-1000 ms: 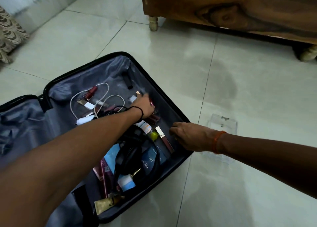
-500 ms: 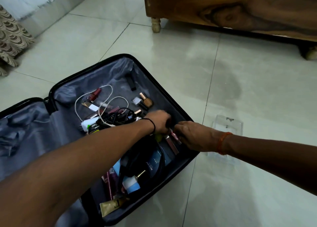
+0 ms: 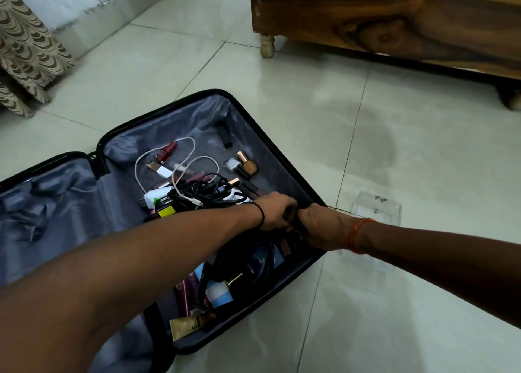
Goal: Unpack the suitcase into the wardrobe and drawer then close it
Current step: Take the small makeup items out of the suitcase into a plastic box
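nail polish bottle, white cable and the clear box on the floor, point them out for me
nail polish bottle [image 3: 249, 166], head view, on its amber glass body
white cable [image 3: 190, 158], head view, on its far loop
clear box [image 3: 376, 208], head view, on its transparent top face

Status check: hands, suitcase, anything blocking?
Left hand and right hand together, gripping small dark items. Suitcase open on floor, cosmetics and cables inside. Nothing blocking.

Open suitcase [image 3: 253, 124] on the floor [image 3: 394, 302], before a wooden bed [image 3: 394, 20].
Cables [image 3: 197, 192] and bottles [image 3: 245, 164] lie inside; a clear box [image 3: 377, 207] sits right, curtain [image 3: 25, 51] far left.
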